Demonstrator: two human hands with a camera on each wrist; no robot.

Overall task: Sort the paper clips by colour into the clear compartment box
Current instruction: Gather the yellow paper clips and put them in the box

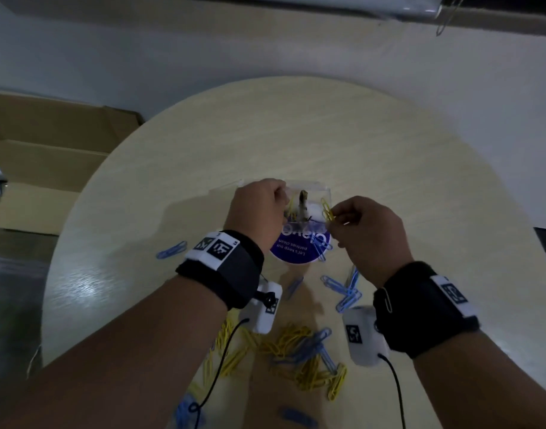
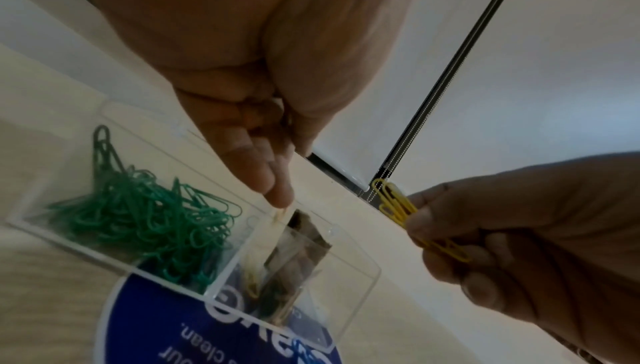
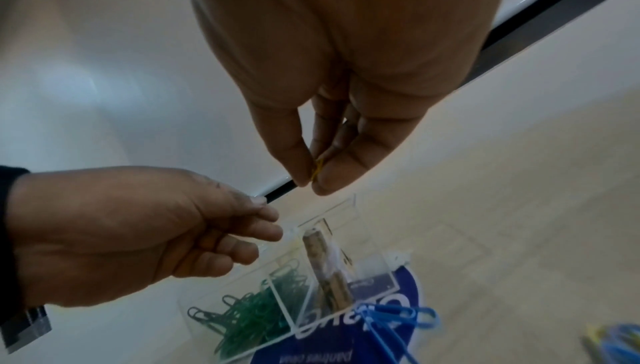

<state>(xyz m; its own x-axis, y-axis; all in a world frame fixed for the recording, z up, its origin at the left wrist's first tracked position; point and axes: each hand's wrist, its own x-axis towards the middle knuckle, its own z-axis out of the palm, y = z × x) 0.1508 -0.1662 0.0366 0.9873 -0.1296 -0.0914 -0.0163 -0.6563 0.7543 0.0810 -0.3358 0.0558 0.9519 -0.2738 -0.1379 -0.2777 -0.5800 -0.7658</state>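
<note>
The clear compartment box [image 1: 322, 191] stands mid-table on a blue round sticker [image 1: 296, 252]. Its left cell holds green clips [image 2: 138, 219]; the middle cell holds a yellow clip [image 2: 251, 279]. My left hand [image 1: 282, 195] hovers over the middle cell, fingertips [image 2: 273, 178] together, and pinches a blurred yellow clip [image 2: 280, 215] that hangs below them. My right hand [image 1: 332, 212], just right of the box, pinches a small bunch of yellow clips [image 2: 398, 205] between thumb and fingers [image 3: 332, 175]. Loose yellow clips [image 1: 291, 339] and blue clips [image 1: 347, 292] lie on the table near me.
A brown mottled object [image 2: 297, 255] stands inside the box's middle cell. Linked blue clips [image 3: 398, 318] lie on the sticker beside the box. One blue clip [image 1: 171, 250] lies apart at the left. Cardboard boxes [image 1: 48, 168] sit beyond the round table's [image 1: 296, 134] left edge.
</note>
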